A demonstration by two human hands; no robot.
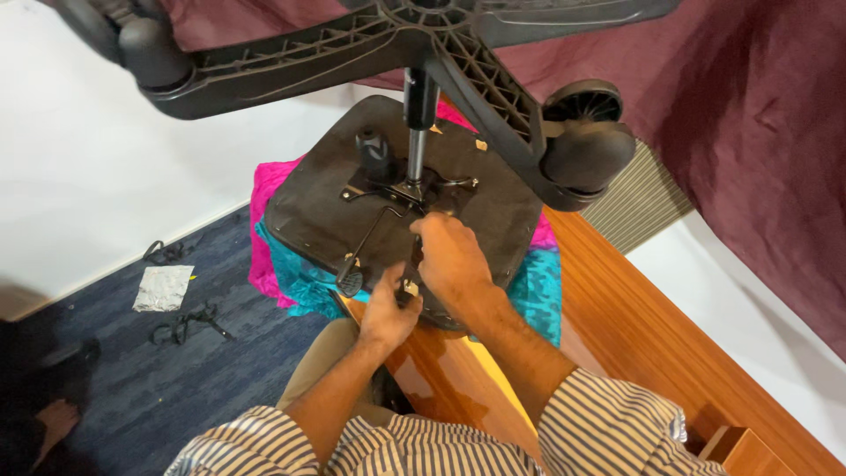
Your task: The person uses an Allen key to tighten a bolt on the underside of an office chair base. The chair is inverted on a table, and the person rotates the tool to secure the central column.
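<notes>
Two hands: both bare, both at the near edge of an upturned office chair seat, striped sleeves behind them.
Left hand: fingers curled shut around a small dark tool — its shape is too hidden by the hand to tell.
Right hand: knuckles up, fingers bent down onto the seat underside just beside the mechanism plate; whether they grip anything cannot be told from here.
Chair seat: black, underside up, lying on a pink and teal cloth at the corner of a glossy wooden table.
Mechanism plate: black metal, fixed at the middle of the seat underside, with a thin bent lever running from it toward the left hand and ending in a dark paddle.
Gas column: stands up from the plate — chrome below, black above.
Star base: black ribbed plastic on top of the column, closest to the camera, with castor wheels at the arm ends.
Floor: dark blue carpet to the left, with a silver foil bag and black straps lying on it.
Backdrop: maroon fabric hangs at the right.
</notes>
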